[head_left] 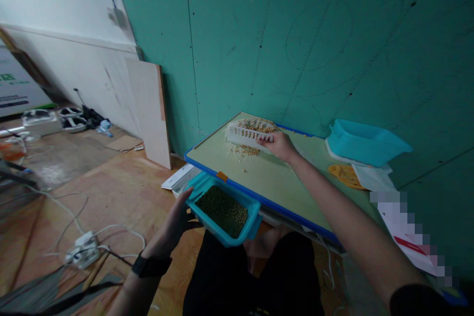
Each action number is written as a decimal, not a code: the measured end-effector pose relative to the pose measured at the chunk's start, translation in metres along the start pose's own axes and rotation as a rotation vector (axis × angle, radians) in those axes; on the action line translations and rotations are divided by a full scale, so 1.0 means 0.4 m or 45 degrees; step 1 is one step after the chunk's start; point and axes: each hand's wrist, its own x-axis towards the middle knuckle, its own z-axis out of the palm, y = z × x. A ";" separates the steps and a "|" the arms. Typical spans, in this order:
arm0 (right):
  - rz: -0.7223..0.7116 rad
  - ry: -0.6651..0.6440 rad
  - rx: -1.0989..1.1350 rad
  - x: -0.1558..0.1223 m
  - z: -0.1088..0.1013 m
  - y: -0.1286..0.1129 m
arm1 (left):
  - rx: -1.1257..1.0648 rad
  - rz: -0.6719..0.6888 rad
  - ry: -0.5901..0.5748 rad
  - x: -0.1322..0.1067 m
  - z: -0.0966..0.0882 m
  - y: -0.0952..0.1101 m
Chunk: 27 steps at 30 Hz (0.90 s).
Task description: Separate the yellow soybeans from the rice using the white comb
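My left hand (180, 218) grips the left side of a teal plastic tub (225, 240), thumb at the rim and fingers low against its wall. The tub, tilted slightly, sits just below the table's front edge, above my lap. Inside lie dark green beans (217, 205) and some pale tan beans (240, 214). Over the table (281, 177), my right hand (278, 146) is closed on the right end of a white slotted plastic strip (240, 134). Tan beans (255, 123) are heaped behind the strip, and small pale grains (237, 154) are scattered in front of it.
A second teal tub (366, 143) stands at the table's right back. Beside it lie an orange-yellow flat piece (346, 176) and white paper (374, 177). A green wall (229, 49) rises behind. On the floor at left are a power strip (83, 249) with cables and a leaning board (150, 113).
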 end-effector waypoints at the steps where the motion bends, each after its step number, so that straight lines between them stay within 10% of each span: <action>1: 0.016 -0.008 0.007 -0.002 0.000 -0.003 | -0.003 0.001 0.000 -0.001 -0.001 -0.004; 27: 0.047 -0.236 0.197 -0.031 0.001 -0.039 | -0.008 0.011 0.025 -0.007 0.002 0.002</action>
